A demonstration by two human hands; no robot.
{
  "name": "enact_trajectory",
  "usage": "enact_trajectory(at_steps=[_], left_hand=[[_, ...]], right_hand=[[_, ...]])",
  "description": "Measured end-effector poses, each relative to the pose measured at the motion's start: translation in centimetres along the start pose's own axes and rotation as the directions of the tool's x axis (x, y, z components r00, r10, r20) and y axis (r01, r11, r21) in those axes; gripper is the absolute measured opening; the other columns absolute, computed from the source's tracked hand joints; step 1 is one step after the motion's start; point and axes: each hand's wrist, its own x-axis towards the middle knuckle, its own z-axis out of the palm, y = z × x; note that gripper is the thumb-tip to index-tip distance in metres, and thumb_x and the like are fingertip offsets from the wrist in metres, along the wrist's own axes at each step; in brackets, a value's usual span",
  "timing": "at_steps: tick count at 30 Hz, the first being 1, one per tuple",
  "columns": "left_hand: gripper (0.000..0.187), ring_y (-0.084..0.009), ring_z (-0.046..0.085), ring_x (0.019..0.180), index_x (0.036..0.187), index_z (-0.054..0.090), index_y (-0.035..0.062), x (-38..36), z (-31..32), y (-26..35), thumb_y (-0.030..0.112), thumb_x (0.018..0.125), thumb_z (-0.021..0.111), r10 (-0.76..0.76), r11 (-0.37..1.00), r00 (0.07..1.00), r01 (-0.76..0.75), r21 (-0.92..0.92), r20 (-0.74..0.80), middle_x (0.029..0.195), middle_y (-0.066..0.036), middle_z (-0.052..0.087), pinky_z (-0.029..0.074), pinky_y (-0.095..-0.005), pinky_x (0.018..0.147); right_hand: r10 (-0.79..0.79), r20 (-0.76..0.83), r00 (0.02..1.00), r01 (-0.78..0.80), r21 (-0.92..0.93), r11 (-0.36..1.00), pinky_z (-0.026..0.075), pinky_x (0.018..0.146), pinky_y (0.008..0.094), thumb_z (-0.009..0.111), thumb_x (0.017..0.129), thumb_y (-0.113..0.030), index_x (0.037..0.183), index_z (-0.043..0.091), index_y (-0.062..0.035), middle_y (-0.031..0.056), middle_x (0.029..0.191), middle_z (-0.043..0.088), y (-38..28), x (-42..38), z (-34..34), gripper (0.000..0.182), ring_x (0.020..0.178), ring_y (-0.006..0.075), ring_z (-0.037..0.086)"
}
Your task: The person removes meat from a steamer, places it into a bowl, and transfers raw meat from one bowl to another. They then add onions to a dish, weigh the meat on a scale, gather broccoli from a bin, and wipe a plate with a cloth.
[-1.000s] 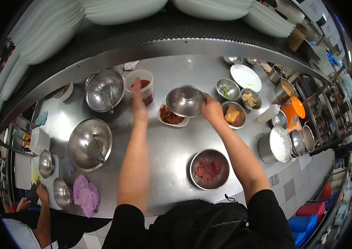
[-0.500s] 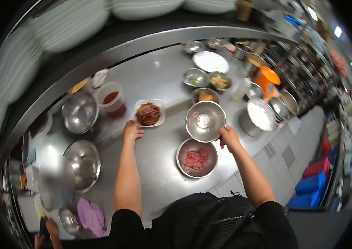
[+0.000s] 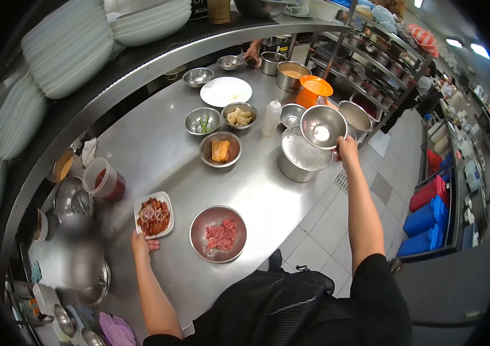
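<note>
My left hand (image 3: 143, 247) grips the near edge of a square white dish (image 3: 168, 229) with its thumb at the rim. Reddish-brown meat strips topped with onion rings (image 3: 153, 216) fill the dish. Out to the right, my right hand (image 3: 347, 149) is closed on the rim of a metal bowl (image 3: 323, 127), tilted so its bare inside shows. That bowl overlaps a large pot (image 3: 300, 164) with a pale top. Between my arms stands another metal bowl (image 3: 197, 251) with raw pink meat (image 3: 222, 233) in it.
Bowls with a browned block (image 3: 220, 151), pale chunks (image 3: 239, 118) and green pieces (image 3: 204, 124) stand ahead, near a white plate (image 3: 226, 92) and squeeze bottle (image 3: 271, 118). A red-sauce tub (image 3: 103, 179) is left. Another person's hand (image 3: 253, 53) shows at the back.
My right hand has carried the metal bowl rightward, from beside the raw meat bowl to over the large pot. My left hand is still at the white dish. The view has turned.
</note>
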Motion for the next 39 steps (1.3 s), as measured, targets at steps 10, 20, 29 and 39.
enact_trajectory(at_steps=[10,20,29,39], left_hand=[[0.030,-0.0208,0.058,0.048,0.114,0.040,0.0015,-14.8,0.7,-6.6,0.012,0.086,0.038,-0.090,0.975,0.930,0.010,-0.222,-0.357,0.078,-0.014,0.059,0.048,-0.0293,0.037],[0.036,-0.0179,0.058,0.047,0.121,0.040,0.0011,-22.0,3.0,-8.7,0.012,0.087,0.040,-0.104,0.981,0.867,0.009,-0.193,-0.487,0.074,-0.012,0.059,0.046,-0.0270,0.037],[0.033,-0.0165,0.057,0.046,0.118,0.043,0.0010,-21.5,7.7,-8.7,0.011,0.087,0.040,-0.114,0.978,0.961,0.065,-0.198,-0.250,0.072,-0.012,0.059,0.044,-0.0256,0.037],[0.031,-0.0160,0.055,0.046,0.111,0.045,0.0002,-20.6,12.0,-7.3,0.006,0.082,0.037,-0.078,0.991,0.997,0.080,-0.105,0.025,0.074,-0.011,0.058,0.044,-0.0255,0.037]], right_hand=[[0.029,0.221,0.975,0.001,-0.137,0.991,0.045,0.037,0.0318,0.048,0.084,-0.021,0.093,0.058,-0.0002,0.0108,0.061,0.060,2.6,16.6,7.0,0.025,0.043,0.0187,0.055],[-0.068,0.783,0.618,0.003,0.084,0.996,0.038,0.036,0.0213,0.050,0.091,-0.028,0.107,0.057,-0.0042,0.0056,0.071,0.062,2.3,-7.1,5.4,0.029,0.042,0.0067,0.045],[0.335,0.942,-0.007,-0.300,-0.322,0.898,0.039,0.035,0.0234,0.048,0.092,-0.039,0.105,0.048,0.0018,0.0121,0.077,0.063,7.7,-22.9,10.4,0.042,0.038,0.0112,0.046],[0.356,0.819,0.450,-0.556,-0.055,0.829,0.044,0.032,0.0287,0.043,0.088,-0.017,0.093,0.044,0.0029,0.0187,0.074,0.062,8.6,-19.3,13.7,0.020,0.035,0.0146,0.046]])
